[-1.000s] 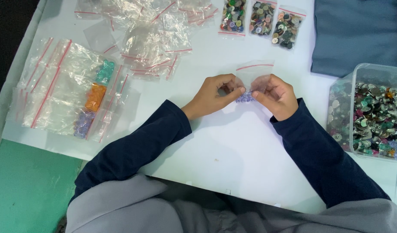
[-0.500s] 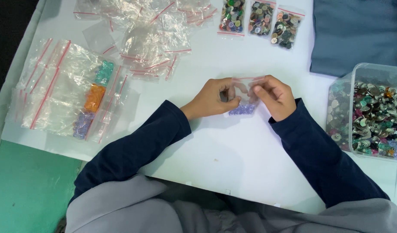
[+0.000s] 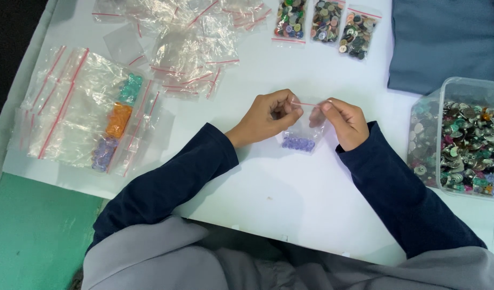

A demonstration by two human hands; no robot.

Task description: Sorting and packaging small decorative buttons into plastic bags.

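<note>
Both of my hands hold one small clear zip bag (image 3: pixel 306 129) above the white table (image 3: pixel 268 188). My left hand (image 3: pixel 268 115) pinches the left end of its red-lined top edge. My right hand (image 3: pixel 344 122) pinches the right end. The bag hangs upright, and several small purple buttons (image 3: pixel 298 143) lie at its bottom. Dark blue sleeves cover both of my forearms.
A clear plastic tub (image 3: pixel 462 139) of mixed buttons stands at the right. Three filled button bags (image 3: pixel 325 21) lie at the top. Empty zip bags (image 3: pixel 188 48) are heaped at the upper left. A larger bag (image 3: pixel 86 107) holds teal, orange and purple buttons. Folded blue cloth (image 3: pixel 445 43) lies at the top right.
The small bag lay flat under my fingers before; now it is lifted and hangs upright between both hands, with the purple buttons settled at the bottom.
</note>
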